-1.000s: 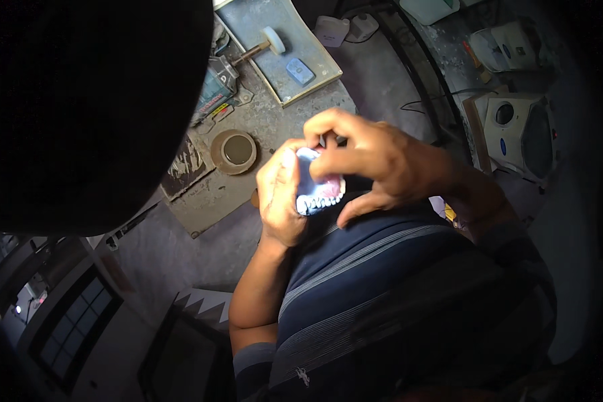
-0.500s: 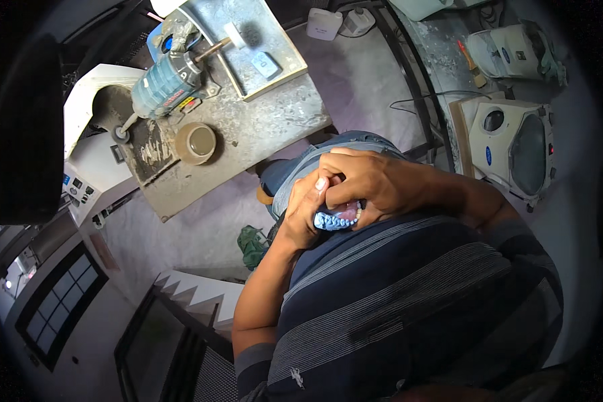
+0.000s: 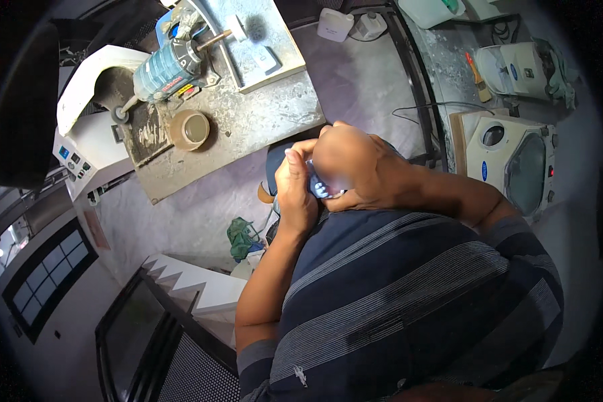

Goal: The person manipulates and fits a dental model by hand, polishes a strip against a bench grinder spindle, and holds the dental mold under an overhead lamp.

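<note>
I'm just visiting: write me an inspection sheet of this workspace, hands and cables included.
Surface: workbench looks dusty and stained.
Work in hand: blue tooth model, mostly covered by the hands.
Clutter: bowl, teal motor and shallow tray on the bench.
Left hand: holds the model.
Right hand: blurred, close over the model; grip unclear.
Cables: thin dark cable at right.
Surroundings: white machine with a round window, and a brush, at right.

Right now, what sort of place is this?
Probably a dental lab: a blue dental model between the left hand and right hand, a teal motor with a white polishing wheel on the stained workbench.
</note>
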